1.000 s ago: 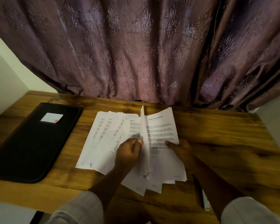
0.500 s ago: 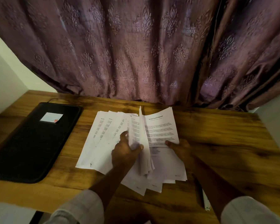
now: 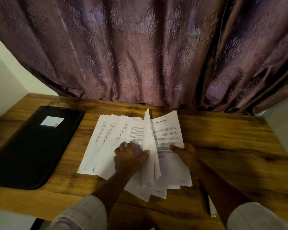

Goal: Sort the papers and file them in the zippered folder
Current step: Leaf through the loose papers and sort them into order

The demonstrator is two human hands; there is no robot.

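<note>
— What's on the bench [image 3: 231,146]?

— One black zippered folder [image 3: 32,146], shut and lying flat at the left, with one small white label [image 3: 51,121] on its cover. It sits well apart from the papers [image 3: 106,138], which are fanned out in the middle of the wood.

— How many sheets?

— At least four printed pages overlap on the left of the fan, and one page headed as a financial statement [image 3: 168,131] lies on the right. Between them a small bunch of sheets [image 3: 149,146] stands up on edge; I cannot count those. More corners poke out at the near edge.

— And the hands?

— Two. The left hand [image 3: 128,155] has its grip closed on the upright bunch, thumb against its face and fingers behind it on the left-hand pages. The right hand [image 3: 184,151] grasps nothing: it lies flat and released, fingertips pressing down on the statement page.

— Anything else?

— One pen [image 3: 209,205] by the right forearm, near the bench's front edge, and a purple patterned curtain [image 3: 140,47] hanging behind.
</note>
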